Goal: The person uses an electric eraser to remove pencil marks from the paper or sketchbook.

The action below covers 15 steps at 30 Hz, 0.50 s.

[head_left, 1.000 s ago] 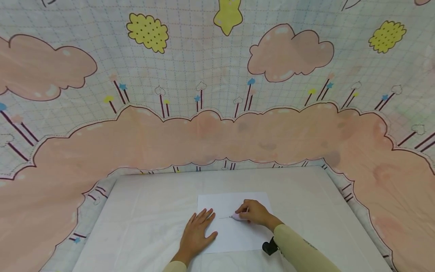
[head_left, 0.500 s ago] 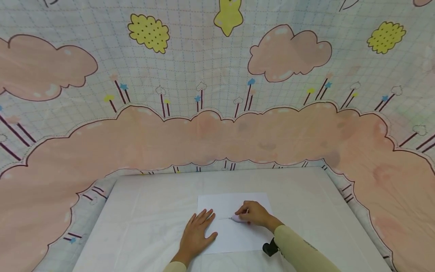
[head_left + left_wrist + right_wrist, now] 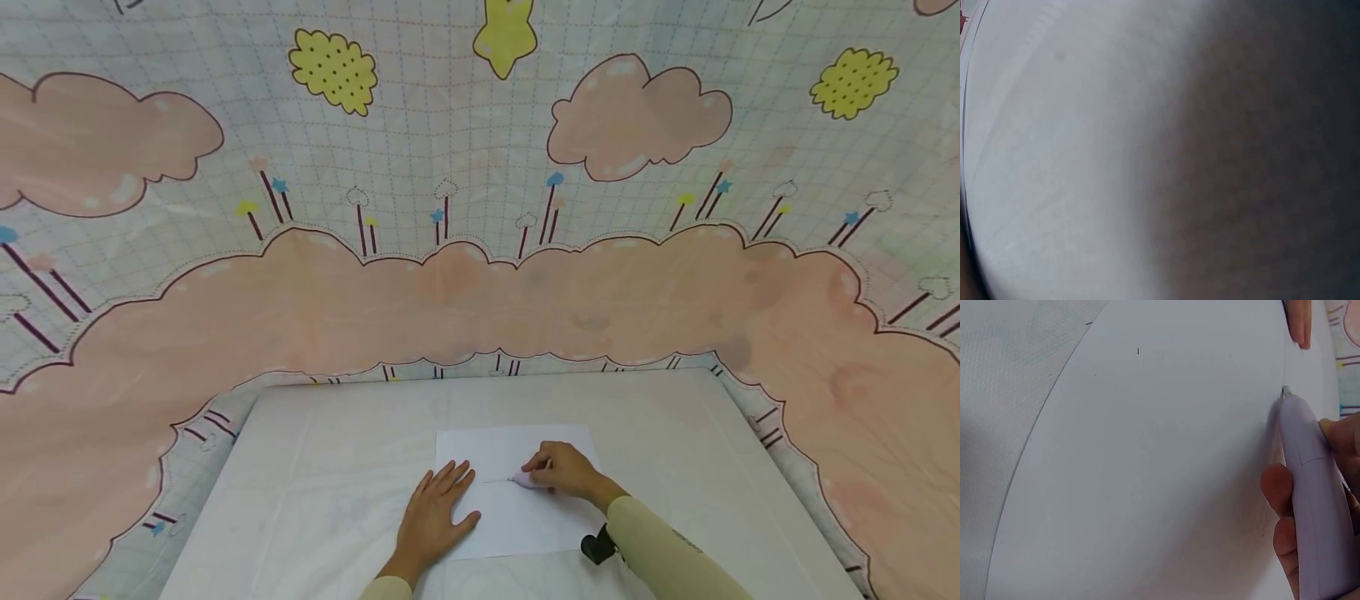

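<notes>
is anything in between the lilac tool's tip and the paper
Nothing visible; the right hand grips the lilac pen-shaped tool, its metal tip at the white paper, and the left hand lies apart.

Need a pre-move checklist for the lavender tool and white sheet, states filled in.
1. Smooth lavender pen-shaped tool held in the right-hand grip: ok, head and right wrist views show it grasped.
2. Left-hand grip on the white rectangular sheet of paper: ok, laid across its left edge.
3. Left-hand grip clear of the tool's small silvery tip: ok, visibly apart.
4. Tip touching the sheet: cannot tell, contact point too small.
5. Thin faint line cut through or only marked: cannot tell, too fine.
6. Sheet flat on the white table: ok, looks flat.
</notes>
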Motion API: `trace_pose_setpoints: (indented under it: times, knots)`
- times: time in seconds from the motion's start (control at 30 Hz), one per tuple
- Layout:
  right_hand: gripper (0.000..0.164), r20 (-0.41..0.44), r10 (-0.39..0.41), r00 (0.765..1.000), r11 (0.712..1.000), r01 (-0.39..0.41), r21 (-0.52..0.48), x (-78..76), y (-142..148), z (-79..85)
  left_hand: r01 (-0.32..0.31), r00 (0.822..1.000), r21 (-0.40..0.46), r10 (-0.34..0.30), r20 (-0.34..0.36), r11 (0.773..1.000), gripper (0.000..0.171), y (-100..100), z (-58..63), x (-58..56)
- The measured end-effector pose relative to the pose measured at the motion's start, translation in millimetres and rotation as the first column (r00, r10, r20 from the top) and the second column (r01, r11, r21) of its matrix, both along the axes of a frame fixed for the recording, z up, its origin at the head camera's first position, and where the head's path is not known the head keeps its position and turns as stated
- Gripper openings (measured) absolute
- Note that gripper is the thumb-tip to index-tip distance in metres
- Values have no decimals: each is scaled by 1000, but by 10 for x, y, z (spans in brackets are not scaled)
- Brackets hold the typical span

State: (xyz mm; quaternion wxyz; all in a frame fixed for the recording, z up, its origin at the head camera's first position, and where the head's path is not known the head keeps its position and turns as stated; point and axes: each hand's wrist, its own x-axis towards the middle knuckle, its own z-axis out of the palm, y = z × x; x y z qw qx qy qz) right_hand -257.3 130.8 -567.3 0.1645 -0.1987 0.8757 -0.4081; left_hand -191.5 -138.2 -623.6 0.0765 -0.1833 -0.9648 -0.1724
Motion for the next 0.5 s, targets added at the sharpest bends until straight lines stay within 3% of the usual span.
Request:
trace_pose_setpoints:
  times: [0.5]
  knots:
    - [15, -15, -5, 1000, 1000, 5, 12, -9, -7, -17, 0, 1000, -11, 0, -14, 1000, 62, 0, -15, -11]
